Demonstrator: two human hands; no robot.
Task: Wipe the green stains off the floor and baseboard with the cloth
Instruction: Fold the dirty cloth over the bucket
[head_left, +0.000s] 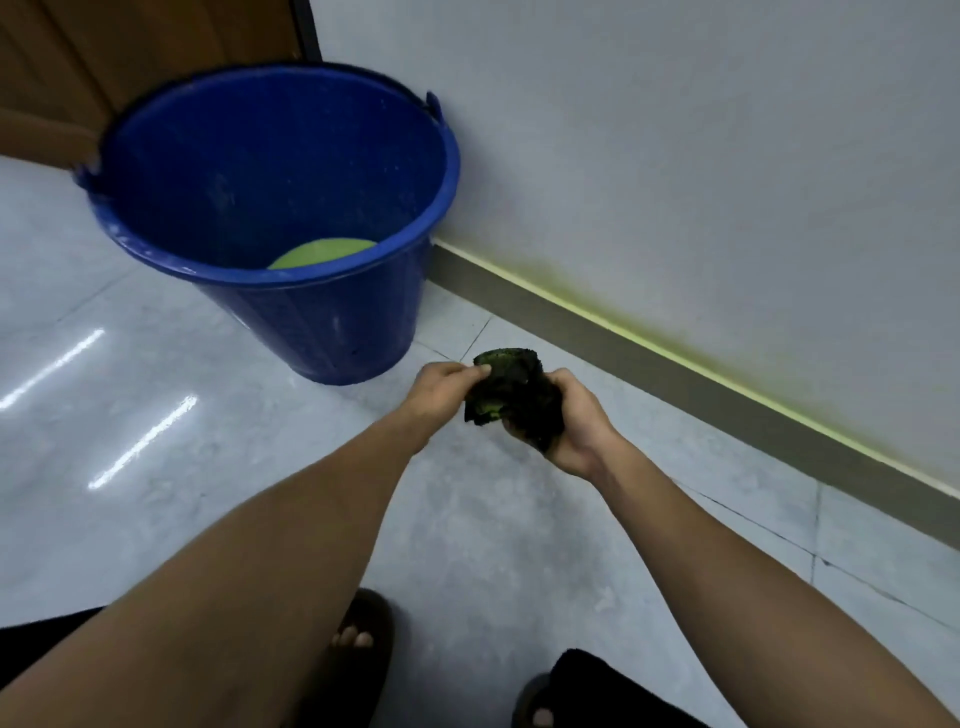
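Just above the pale marbled tile floor (156, 364), between the bucket and the wall, I hold the dark, bunched cloth (514, 400), already smeared with green, in both hands: my left hand (441, 389) pinches its upper edge between thumb and fingertips, while my right hand (574, 423) is curled closed around the bulk of it from below. The round blue plastic bucket (275, 218) stands at ten o'clock from my hands, with a pale green pool in its bottom. The grey baseboard (675, 369) runs from twelve o'clock down toward three, a yellow-green line along its top edge and a faint green haze on the white wall (727, 156) above. I judge the main risk is the loaded cloth: pressed on as it is, it may smear green wider instead of lifting it, or drip onto clean tile. An elbow could also tip the bucket. I can read no brand, label or writing anywhere.
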